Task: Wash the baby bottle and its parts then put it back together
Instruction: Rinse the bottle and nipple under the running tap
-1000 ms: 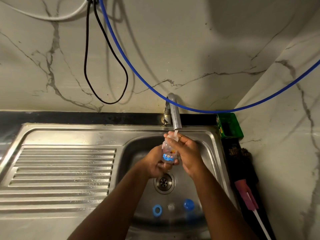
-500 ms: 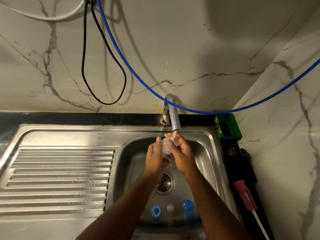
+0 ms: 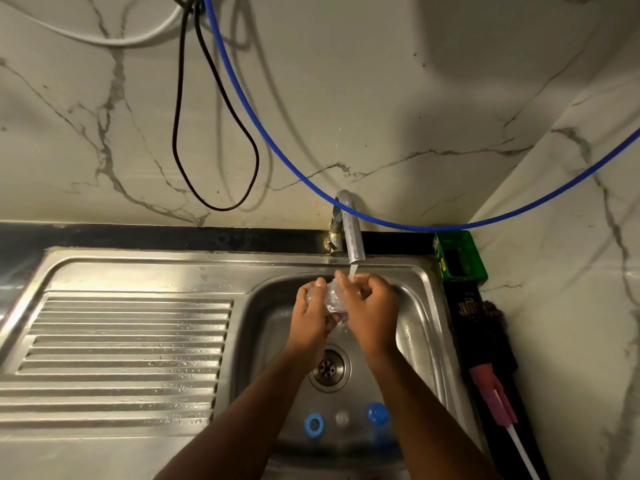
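Note:
The clear baby bottle (image 3: 331,296) is held over the sink basin, just under the tap (image 3: 353,237), where a thin stream of water runs. My left hand (image 3: 311,317) grips it from the left and my right hand (image 3: 370,306) wraps it from the right, so most of the bottle is hidden. On the basin floor near the front lie a blue ring (image 3: 313,425), a clear teat (image 3: 341,418) and a blue cap (image 3: 377,414).
The steel sink (image 3: 419,282) has a drain (image 3: 328,368) in the middle and a ribbed draining board (image 3: 124,355) to the left. A green box (image 3: 459,256) and a pink-handled brush (image 3: 495,396) sit along the right edge. A blue hose (image 3: 263,133) and a black cable (image 3: 214,126) hang on the marble wall.
The bottle has gone from upright with its printed label showing to turned between both hands and lifted closer to the tap. Both hands rose slightly with it.

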Available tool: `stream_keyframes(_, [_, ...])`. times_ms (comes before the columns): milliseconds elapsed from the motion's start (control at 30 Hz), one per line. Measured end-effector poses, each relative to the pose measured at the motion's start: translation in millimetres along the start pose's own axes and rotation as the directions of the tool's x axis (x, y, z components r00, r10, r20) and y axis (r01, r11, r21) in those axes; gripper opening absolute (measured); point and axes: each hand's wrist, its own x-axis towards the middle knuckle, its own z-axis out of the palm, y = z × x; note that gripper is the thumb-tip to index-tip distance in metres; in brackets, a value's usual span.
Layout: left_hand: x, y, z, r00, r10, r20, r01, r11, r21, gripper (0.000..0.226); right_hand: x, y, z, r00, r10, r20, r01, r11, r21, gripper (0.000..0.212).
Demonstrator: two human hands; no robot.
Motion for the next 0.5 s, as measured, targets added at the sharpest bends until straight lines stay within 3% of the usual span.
stream_keyframes(100, [3,6,-1,0.989,-0.144,0.036,0.148,0.977,-0.154,0.06,-7,5,8,0.986,-0.091,0.137,0.095,0.995,-0.023,0.051])
stream_keyframes(167, [3,8,-4,0.973,-0.206,0.102,0.221,0.963,-0.158,0.063,-11,8,11,0.975,0.011,0.223,-0.023,0.999,0.049,0.067])
stream_keyframes(233, [4,5,-5,0.959,-0.235,0.156,0.248,0.966,-0.07,0.065,-11,9,13,0.95,0.166,0.266,-0.204,0.972,0.119,0.072])
stream_keyframes(367, [13,7,-1,0.929,-0.349,0.12,0.32,0.924,0.208,0.07,-7,9,1,0.954,0.234,0.19,-0.265,0.95,0.163,0.056])
stream_keyframes(433, [19,15,2,0.953,-0.301,0.04,0.269,0.9,0.343,0.058,-5,10,-6,0.961,0.201,0.19,-0.233,0.959,0.163,0.055])
stream_keyframes(500, [28,20,6,0.986,-0.142,-0.082,0.163,0.914,0.373,0.038,-3,13,-9,0.964,0.17,0.203,-0.199,0.971,0.131,0.06])
